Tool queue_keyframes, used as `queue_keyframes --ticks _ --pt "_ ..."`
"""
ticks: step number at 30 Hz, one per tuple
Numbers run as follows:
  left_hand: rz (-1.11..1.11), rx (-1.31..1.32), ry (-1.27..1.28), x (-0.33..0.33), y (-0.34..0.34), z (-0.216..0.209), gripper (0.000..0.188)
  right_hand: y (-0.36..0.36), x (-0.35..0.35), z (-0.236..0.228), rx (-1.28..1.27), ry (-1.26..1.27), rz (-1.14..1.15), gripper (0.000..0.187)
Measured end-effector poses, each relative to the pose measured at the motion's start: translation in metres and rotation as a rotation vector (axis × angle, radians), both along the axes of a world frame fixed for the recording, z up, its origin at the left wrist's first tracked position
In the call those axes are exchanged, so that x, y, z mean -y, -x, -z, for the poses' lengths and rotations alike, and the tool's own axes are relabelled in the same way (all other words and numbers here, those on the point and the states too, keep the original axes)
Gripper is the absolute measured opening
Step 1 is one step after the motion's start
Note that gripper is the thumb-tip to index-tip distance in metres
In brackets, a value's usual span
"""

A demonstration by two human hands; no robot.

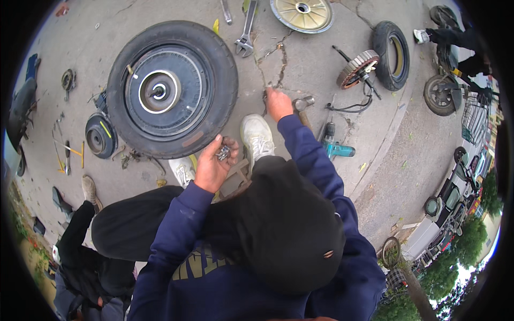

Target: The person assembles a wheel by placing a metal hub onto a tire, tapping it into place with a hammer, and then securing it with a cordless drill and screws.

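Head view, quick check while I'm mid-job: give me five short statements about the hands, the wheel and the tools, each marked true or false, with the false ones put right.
1. The left hand holds small metal parts. True.
2. The right hand grips the drill. False: the drill lies apart from it.
3. The large wheel has a black tyre on it. True.
4. The wrench lies left of the large wheel in the picture. False: it lies to the upper right of the wheel.
5. The drill is teal and black. True.
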State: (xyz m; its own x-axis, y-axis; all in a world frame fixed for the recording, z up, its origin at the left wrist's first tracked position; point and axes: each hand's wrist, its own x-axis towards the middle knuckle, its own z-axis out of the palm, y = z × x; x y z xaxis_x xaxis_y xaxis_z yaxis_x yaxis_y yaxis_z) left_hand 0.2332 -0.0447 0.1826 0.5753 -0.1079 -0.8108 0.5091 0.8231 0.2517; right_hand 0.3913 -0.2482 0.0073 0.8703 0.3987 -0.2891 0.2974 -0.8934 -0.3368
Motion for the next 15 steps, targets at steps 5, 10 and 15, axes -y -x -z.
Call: queue_keyframes --ticks 5,10,15 --pt "-0.022 0.021 -0.010 0.009 0.003 0.015 0.030 0.016 0.010 0.026 0.159 -0.053 -0.166 0.014" --pt "0.003 0.093 -0.054 0.007 0.001 0.010 0.028 0.012 0.001 0.036 0.159 -0.041 -0.175 0.017" --pt "0.066 0.182 -0.049 0.009 0.001 0.012 0.027 0.004 0.032 0.068 0.018 -0.063 -0.114 0.024"
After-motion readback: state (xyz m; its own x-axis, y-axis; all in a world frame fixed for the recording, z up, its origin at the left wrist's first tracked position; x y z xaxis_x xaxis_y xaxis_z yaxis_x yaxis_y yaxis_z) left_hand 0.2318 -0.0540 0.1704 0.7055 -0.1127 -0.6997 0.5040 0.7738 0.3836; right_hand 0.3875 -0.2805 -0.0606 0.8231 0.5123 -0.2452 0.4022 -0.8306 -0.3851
